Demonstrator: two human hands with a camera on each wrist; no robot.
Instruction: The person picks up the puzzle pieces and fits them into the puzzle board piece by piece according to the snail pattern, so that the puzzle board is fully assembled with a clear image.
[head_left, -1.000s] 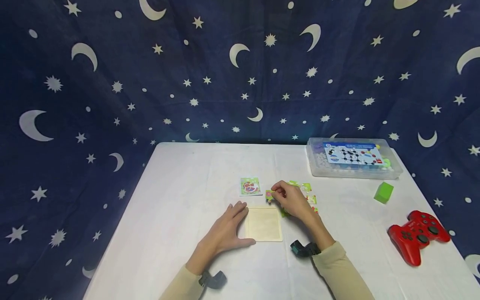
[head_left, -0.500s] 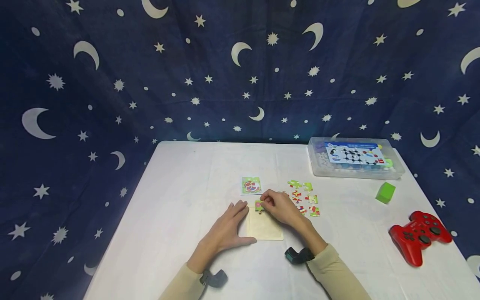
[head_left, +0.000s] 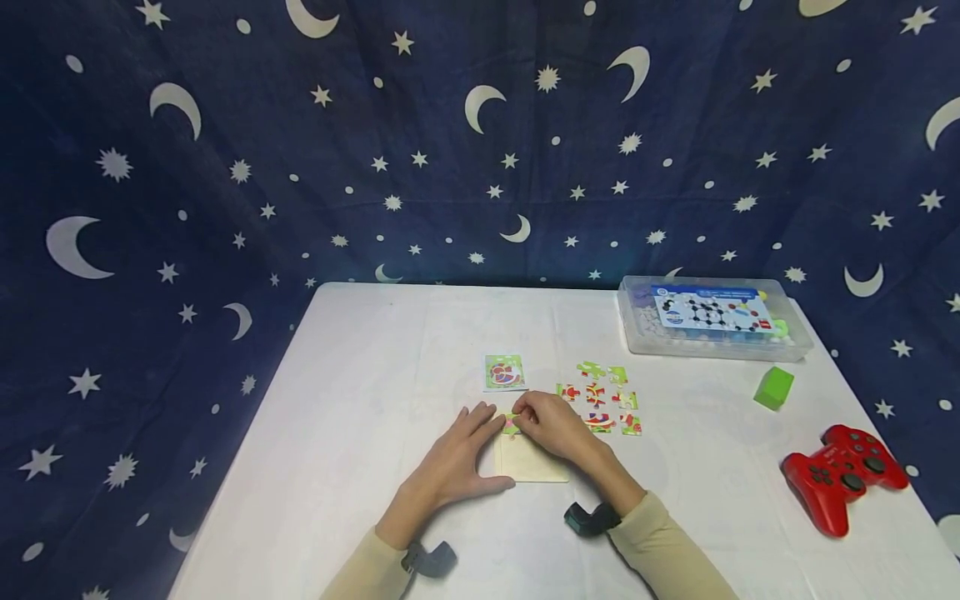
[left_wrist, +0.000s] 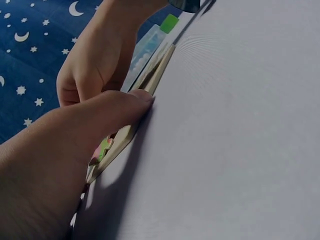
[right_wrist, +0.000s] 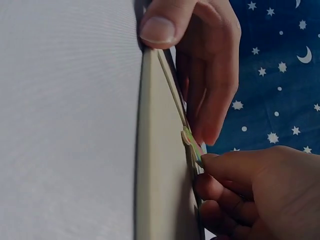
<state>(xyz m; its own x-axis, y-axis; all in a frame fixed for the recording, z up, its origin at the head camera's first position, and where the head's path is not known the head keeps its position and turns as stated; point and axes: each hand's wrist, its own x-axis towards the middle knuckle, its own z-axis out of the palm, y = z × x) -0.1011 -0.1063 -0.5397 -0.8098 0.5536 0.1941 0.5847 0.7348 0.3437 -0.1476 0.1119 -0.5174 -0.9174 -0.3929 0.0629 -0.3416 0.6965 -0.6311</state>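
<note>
A shallow square wooden puzzle tray (head_left: 531, 468) lies on the white table. My left hand (head_left: 453, 458) rests along its left side, fingers extended to the far left corner and thumb at the near edge. In the left wrist view that thumb touches the tray's rim (left_wrist: 120, 145). Between thumb and fingertips my right hand (head_left: 561, 427) pinches a green and pink puzzle piece (head_left: 511, 424) at the tray's far left corner. Seen from the right wrist, the puzzle piece (right_wrist: 192, 144) is tilted at the rim, close to the left fingertips.
Several loose puzzle pieces (head_left: 595, 393) lie right of the tray. Behind it is a small picture card (head_left: 505, 372). A clear plastic box (head_left: 712, 321) stands at the back right, with a green block (head_left: 773, 388) and a red game controller (head_left: 843, 479) nearer.
My right hand has carried the puzzle piece left and toward me, from beside the loose pieces to the tray's far left corner. My left hand has stayed by the tray.
</note>
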